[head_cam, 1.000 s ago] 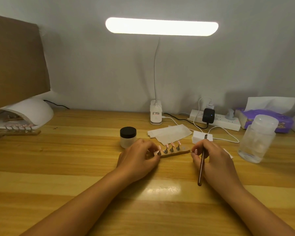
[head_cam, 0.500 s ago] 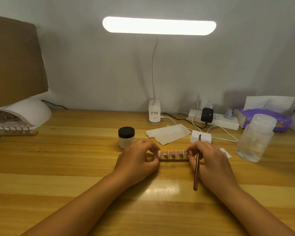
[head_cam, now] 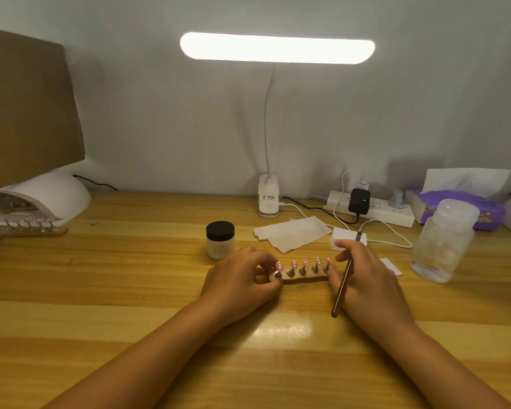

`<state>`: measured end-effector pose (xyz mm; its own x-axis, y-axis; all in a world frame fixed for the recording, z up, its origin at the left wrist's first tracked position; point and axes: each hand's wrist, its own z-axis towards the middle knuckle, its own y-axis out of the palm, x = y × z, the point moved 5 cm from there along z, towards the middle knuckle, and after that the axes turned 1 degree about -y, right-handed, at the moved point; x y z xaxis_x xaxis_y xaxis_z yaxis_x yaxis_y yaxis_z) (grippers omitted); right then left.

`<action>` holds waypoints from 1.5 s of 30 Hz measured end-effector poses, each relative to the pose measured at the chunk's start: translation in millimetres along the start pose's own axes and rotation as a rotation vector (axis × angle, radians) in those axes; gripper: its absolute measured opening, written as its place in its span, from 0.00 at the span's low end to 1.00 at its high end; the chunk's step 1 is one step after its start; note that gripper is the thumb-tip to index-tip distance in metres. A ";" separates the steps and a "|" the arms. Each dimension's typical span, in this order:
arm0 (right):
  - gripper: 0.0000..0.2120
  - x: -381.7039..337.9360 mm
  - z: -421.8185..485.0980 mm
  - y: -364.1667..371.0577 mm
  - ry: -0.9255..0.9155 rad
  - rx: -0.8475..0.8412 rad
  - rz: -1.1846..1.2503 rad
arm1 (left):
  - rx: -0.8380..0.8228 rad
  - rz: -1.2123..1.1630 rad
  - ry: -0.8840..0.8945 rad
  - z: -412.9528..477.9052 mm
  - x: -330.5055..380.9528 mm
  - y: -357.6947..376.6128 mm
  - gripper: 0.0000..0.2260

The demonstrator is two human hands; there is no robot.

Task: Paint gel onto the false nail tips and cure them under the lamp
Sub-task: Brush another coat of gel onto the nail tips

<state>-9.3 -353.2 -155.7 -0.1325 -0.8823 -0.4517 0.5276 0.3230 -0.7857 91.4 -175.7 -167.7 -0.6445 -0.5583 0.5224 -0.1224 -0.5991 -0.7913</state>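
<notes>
Both holder (head_cam: 304, 279) ends are being pinched, left hand (head_cam: 242, 278) plus right hand (head_cam: 366, 281) (also gripping the brush (head_cam: 341, 293)), levelling it from tilted for painting.

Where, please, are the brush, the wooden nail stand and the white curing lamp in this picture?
brush (head_cam: 340, 292): head view, middle of its dark handle.
nail stand (head_cam: 306, 279): head view, front edge of its wooden base.
curing lamp (head_cam: 58, 191): head view, top of its white dome.
</notes>
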 end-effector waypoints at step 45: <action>0.54 -29.2 30.9 44.6 0.142 -0.051 0.109 | 0.220 -0.419 -0.065 0.6 -6.3 -17.5 0.09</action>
<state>44.1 -323.6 -164.5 -0.1959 -0.7849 -0.5878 0.5025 0.4344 -0.7475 98.0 -162.1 -157.0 -0.5245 -0.2729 0.8065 -0.1946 -0.8837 -0.4256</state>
